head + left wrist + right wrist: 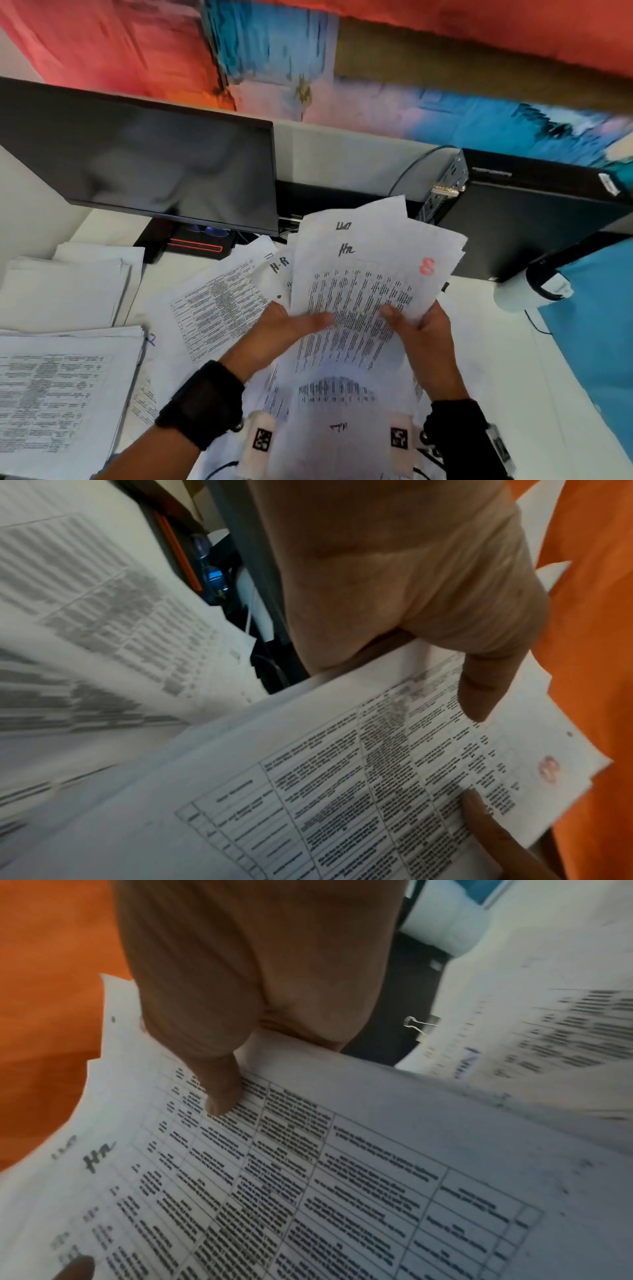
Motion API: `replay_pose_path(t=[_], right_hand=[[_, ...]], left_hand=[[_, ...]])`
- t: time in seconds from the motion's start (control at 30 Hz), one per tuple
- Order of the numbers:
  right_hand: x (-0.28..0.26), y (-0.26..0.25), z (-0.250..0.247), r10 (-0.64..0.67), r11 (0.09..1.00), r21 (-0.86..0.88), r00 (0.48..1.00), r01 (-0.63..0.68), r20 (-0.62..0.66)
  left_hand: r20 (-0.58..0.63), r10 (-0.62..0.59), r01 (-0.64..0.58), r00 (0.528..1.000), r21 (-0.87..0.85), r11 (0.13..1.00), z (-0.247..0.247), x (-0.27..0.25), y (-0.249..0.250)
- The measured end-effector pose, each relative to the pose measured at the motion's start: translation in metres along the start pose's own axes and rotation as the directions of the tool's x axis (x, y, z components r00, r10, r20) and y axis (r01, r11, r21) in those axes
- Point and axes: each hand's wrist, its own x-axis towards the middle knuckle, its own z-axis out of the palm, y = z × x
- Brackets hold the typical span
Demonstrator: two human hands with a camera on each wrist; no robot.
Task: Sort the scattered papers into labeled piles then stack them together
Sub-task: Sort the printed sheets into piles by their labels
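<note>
The left hand's (287, 329) thumb (486, 685) lies pressed on top of a fanned sheaf of white printed sheets (359, 308), with the other fingers tucked under it, so the hand pinches the sheaf at its left edge. The right hand (423, 329) grips the same sheaf at its right edge: its thumb (222, 1088) presses down on the printed table of the top sheet, and the rest of its fingers are hidden beneath the paper. The top sheet carries handwritten black letters near its head and a red stamped mark (427, 270) towards the right corner. The sheaf is held up above the white counter (507, 363), in front of the person, its far end spread out like a fan.

Both wrists wear black straps (202, 404). Under and left of the sheaf, loose white printed sheets (219, 305) lie scattered on the counter, one marked "H-R". Further left sit two stacks of white paper (65, 387), the nearer one printed side up. Behind them stands a dark flat monitor (147, 161), and to the right a black computer case (534, 212) lying on the counter. A silver binder clip (416, 1024) shows in the right wrist view, beside another blurred printed sheet.
</note>
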Motion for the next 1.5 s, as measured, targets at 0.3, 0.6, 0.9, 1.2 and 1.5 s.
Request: replay_pose_path(t=[0.3,0.6,0.9,1.2,1.5], right_hand=[[-0.031,-0.026,0.010,-0.095,0.995,-0.037,0.993,0.093,-0.066],[-0.057,-0.046,0.064,-0.179,0.984,-0.040,0.980,0.176,-0.083],[-0.025,-0.023,0.136,-0.061,0.980,-0.191,0.998,0.062,0.015],[-0.043,0.119,0.196,0.309,0.738,-0.669,0.926,-0.090,0.217],[-0.052,0.128,0.243,0.457,0.722,-0.507,0.875,-0.470,-0.160]], left_hand=[[0.082,0.345,-0.345,0.935,-0.009,0.939,-0.025,-0.024,0.042],[-0.022,0.435,-0.418,0.900,0.239,0.876,-0.051,-0.041,0.020],[-0.813,0.116,-0.314,0.570,-0.085,0.946,-0.223,-0.153,-0.049],[-0.841,-0.436,-0.097,0.320,-0.487,0.868,-0.310,-0.232,-0.196],[-0.712,-0.556,-0.237,0.429,-0.683,0.691,-0.353,-0.228,-0.274]])
